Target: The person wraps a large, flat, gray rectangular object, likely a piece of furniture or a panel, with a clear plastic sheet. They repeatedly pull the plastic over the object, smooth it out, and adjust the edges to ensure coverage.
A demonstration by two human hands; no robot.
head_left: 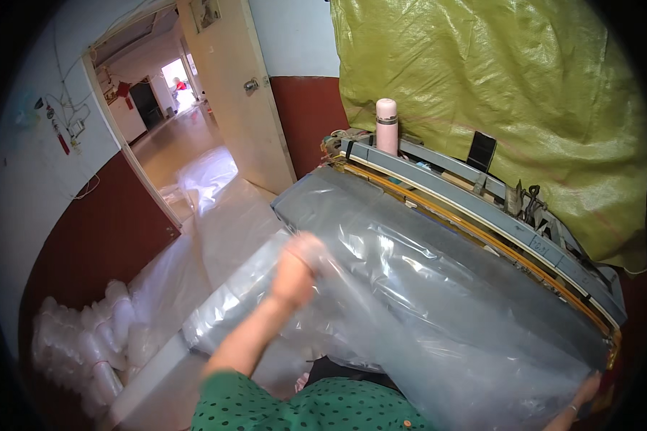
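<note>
A wide sheet of clear plastic film (438,337) lies across the dark grey bed of a long machine (323,194) and hangs toward my body. My left hand (302,262), smeared by motion, is closed on the film near the bed's left end, and a fold of it runs from there down to the right. At the far lower right, my right hand (588,391) grips the film's other end, its fingers partly hidden. More film is heaped on a pale table (169,366) left of me.
A grey bar with an orange strip (438,205) spans the machine's back. On it stand a pink bottle (387,129), a phone (482,151) and scissors (532,205). Rolled clear plastic bundles (93,337) pile up at left. Behind is an open door (237,93).
</note>
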